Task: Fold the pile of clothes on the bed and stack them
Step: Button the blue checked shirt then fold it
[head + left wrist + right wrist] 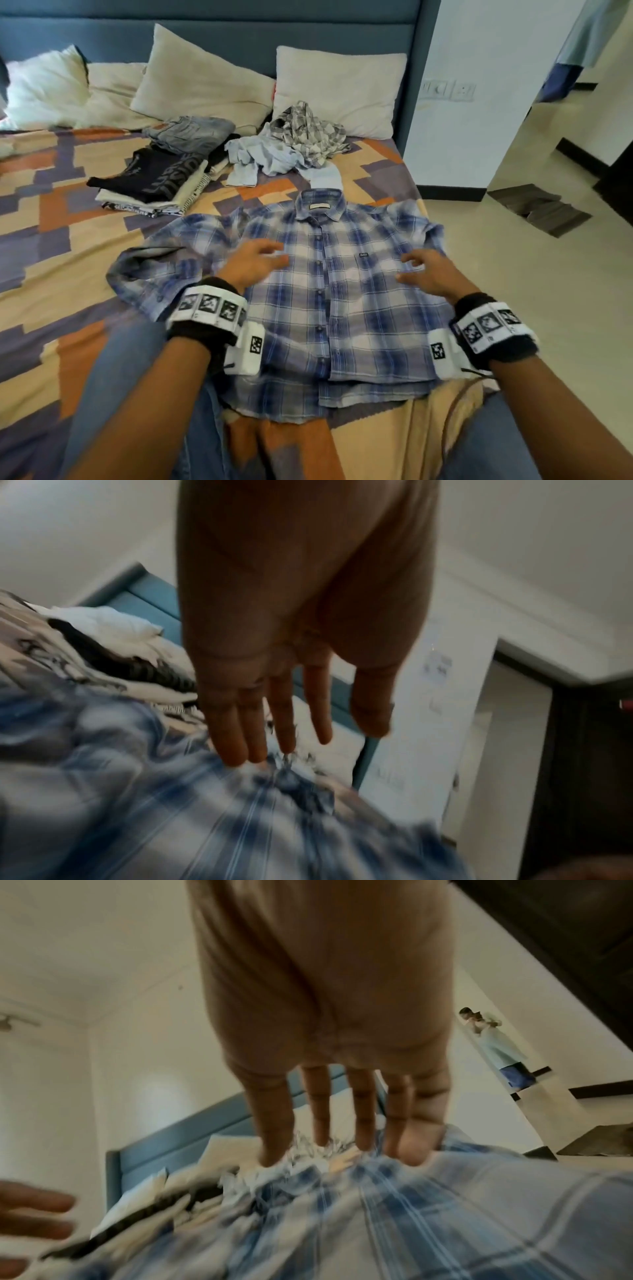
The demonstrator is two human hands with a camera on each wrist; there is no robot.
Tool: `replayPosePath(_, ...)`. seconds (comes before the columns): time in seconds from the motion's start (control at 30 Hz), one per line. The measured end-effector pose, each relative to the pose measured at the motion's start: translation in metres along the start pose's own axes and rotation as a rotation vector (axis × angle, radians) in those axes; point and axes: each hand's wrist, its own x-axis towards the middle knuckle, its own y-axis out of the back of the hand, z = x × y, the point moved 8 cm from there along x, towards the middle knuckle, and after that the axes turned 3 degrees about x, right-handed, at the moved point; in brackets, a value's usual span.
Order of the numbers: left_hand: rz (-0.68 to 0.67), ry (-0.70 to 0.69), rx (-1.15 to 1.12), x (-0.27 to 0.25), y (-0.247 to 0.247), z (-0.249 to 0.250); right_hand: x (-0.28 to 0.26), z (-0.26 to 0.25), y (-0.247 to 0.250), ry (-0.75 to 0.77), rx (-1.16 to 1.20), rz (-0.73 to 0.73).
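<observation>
One blue plaid shirt [329, 274] lies spread face up, buttoned, at the near edge of the bed [61, 192], collar toward the pillows [337, 89]; one sleeve is bunched out at your left, the other lies short at your right.

Two hands over it, neither holding cloth. Your left hand [255, 262] sits on or just above the chest panel beside the button placket, fingers [236, 739] straight and slightly spread. Your right hand [430, 270] is across the placket near the pocket label, fingers [274, 1123] straight and fanned, tips at the fabric (contact cannot be told for certain through the blur).

One folded stack [157, 181], dark tops over pale ones with jeans behind, rests well beyond your left hand. One loose heap [291, 147], a grey check shirt and a light blue garment, waits near the pillows.

Step in hand, by my reading: smoothing this shirt flat before folding. Next move probably calls for turning it face down or bringing the sleeves and sides inward, so straighten that bunched left sleeve first. Then fold hem to collar and carry it to the stack.
</observation>
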Motion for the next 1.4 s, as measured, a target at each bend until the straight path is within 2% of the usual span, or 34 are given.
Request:
replayPosePath(0.07, -0.349, 0.115, 0.342, 0.011, -0.041, -0.027, 0.008, -0.009, -0.024, 0.068, -0.134, -0.162)
replayPosePath(0.1, -0.427, 0.199, 0.524, 0.015, -0.046, -0.045, 0.011, -0.004, -0.033, 0.056, -0.207, -0.254)
replayPosePath(0.13, -0.443, 0.245, 0.650, 0.022, -0.042, -0.057, 0.016, 0.007, -0.037, 0.011, -0.255, -0.322)
replayPosePath(0.2, -0.302, 0.317, 0.557, 0.041, -0.019, -0.067, 0.030, 0.026, -0.029, -0.068, -0.243, -0.332)
replayPosePath(0.27, -0.097, 0.333, 0.437, 0.067, 0.013, -0.068, 0.055, 0.032, -0.003, -0.109, -0.150, -0.157)
replayPosePath(0.33, 0.102, 0.207, 0.475, 0.099, 0.051, -0.061, 0.084, 0.027, 0.023, -0.084, -0.077, 0.077)
replayPosePath(0.37, 0.183, 0.143, 0.466, 0.118, 0.066, -0.060, 0.100, 0.019, 0.031, -0.042, -0.040, 0.132)
replayPosePath(0.47, 0.233, 0.080, 0.313, 0.172, 0.084, -0.068, 0.152, -0.003, 0.031, 0.079, 0.009, 0.184)
replayPosePath(0.57, 0.208, 0.102, 0.330, 0.210, 0.086, -0.080, 0.196, -0.017, 0.024, 0.168, -0.084, 0.235)
replayPosePath(0.67, 0.082, 0.189, 0.301, 0.237, 0.077, -0.109, 0.241, -0.009, 0.005, 0.120, -0.221, 0.159)
replayPosePath(0.73, 0.061, 0.206, 0.427, 0.247, 0.080, -0.116, 0.263, 0.008, -0.008, 0.012, -0.342, 0.046)
replayPosePath(0.77, 0.102, 0.201, 0.516, 0.251, 0.086, -0.116, 0.268, 0.016, -0.010, -0.038, -0.389, 0.006)
replayPosePath(0.8, 0.201, 0.185, 0.576, 0.255, 0.097, -0.113, 0.273, 0.020, -0.007, -0.073, -0.395, 0.011)
replayPosePath(0.9, 0.590, 0.149, 0.510, 0.249, 0.135, -0.099, 0.273, 0.029, 0.020, -0.172, -0.291, 0.197)
replayPosePath(0.93, 0.647, 0.170, 0.524, 0.247, 0.139, -0.096, 0.271, 0.030, 0.023, -0.186, -0.307, 0.221)
replayPosePath(0.97, 0.650, 0.217, 0.580, 0.245, 0.137, -0.095, 0.268, 0.024, 0.019, -0.181, -0.357, 0.209)
replayPosePath(1.03, 0.636, 0.246, 0.757, 0.241, 0.122, -0.086, 0.264, -0.001, 0.003, -0.050, -0.406, 0.200)
replayPosePath(1.07, 0.637, 0.189, 0.835, 0.241, 0.111, -0.072, 0.263, -0.021, -0.007, 0.066, -0.380, 0.204)
replayPosePath(1.1, 0.608, 0.065, 0.874, 0.244, 0.093, -0.056, 0.262, -0.041, -0.019, 0.184, -0.336, 0.184)
replayPosePath(1.13, 0.525, -0.101, 0.853, 0.249, 0.070, -0.039, 0.259, -0.061, -0.032, 0.283, -0.281, 0.134)
replayPosePath(1.17, 0.385, -0.260, 0.783, 0.254, 0.044, -0.025, 0.257, -0.080, -0.049, 0.351, -0.236, 0.056)
replayPosePath(1.23, 0.038, -0.453, 0.752, 0.259, -0.017, -0.005, 0.252, -0.103, -0.082, 0.410, -0.231, -0.092)
replayPosePath(1.27, -0.081, -0.478, 0.825, 0.261, -0.038, -0.004, 0.251, -0.112, -0.099, 0.424, -0.266, -0.137)
replayPosePath(1.3, -0.134, -0.480, 0.944, 0.264, -0.054, -0.004, 0.252, -0.116, -0.112, 0.431, -0.300, -0.157)
replayPosePath(1.37, -0.088, -0.449, 1.134, 0.269, -0.068, -0.003, 0.256, -0.109, -0.122, 0.386, -0.331, -0.125)
replayPosePath(1.4, -0.045, -0.439, 1.114, 0.272, -0.067, -0.001, 0.260, -0.104, -0.119, 0.355, -0.303, -0.092)
